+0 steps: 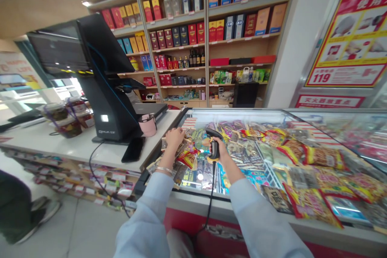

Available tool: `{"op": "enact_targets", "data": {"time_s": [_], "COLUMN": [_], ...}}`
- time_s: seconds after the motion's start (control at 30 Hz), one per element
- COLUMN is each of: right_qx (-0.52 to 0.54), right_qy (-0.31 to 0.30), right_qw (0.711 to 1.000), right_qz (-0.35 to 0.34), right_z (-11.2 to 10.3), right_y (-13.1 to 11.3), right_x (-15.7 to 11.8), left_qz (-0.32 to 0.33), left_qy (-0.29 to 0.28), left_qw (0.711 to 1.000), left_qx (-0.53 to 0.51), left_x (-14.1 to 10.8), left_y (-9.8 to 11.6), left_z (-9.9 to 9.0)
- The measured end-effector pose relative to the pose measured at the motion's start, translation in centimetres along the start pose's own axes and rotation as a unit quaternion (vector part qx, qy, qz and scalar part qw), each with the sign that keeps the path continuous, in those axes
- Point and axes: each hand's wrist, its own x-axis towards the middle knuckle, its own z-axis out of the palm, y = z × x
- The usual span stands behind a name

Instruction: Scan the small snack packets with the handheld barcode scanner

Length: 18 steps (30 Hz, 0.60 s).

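My right hand (220, 150) is wrapped round the handle of a black and yellow barcode scanner (214, 141), whose cord hangs down over the front of the glass-topped case. To its left, my left hand (174, 138) rests on snack packets at the left end of the case, with its fingers bent over them; whether it grips one is unclear. A red and yellow snack packet (188, 156) lies just right of my left wrist, between the two hands.
Many snack packets (323, 157) cover the case's right part. On the white counter (111, 153) at left stand a black terminal (105, 88), a pink cup (148, 125), a phone (133, 149) and plastic tubs (68, 125). A person's shoe (45, 211) shows at lower left.
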Motion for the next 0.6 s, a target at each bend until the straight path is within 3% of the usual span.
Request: {"op": "enact_targets", "data": {"time_s": [0.17, 0.3, 0.47, 0.6], "right_qx": [0.017, 0.018, 0.012, 0.012], "right_qy": [0.029, 0.046, 0.045, 0.041], "right_qw": [0.999, 0.999, 0.999, 0.999], "right_qz": [0.010, 0.013, 0.017, 0.023], "right_z": [0.5, 1.1, 1.3, 0.1], "right_y": [0.0, -0.5, -1.9, -3.6], "right_x": [-0.6, -1.2, -3.0, -5.2], "left_qz": [0.005, 0.002, 0.024, 0.056], "left_qy": [-0.017, 0.005, 0.090, 0.097], "left_qw": [1.000, 1.000, 0.992, 0.986], "left_qx": [-0.005, -0.016, -0.082, -0.126], "left_x": [0.4, -0.2, -2.8, -5.1], "left_y": [0.0, 0.2, 0.6, 1.1], "left_z": [0.0, -0.9, -2.7, -3.8]}}
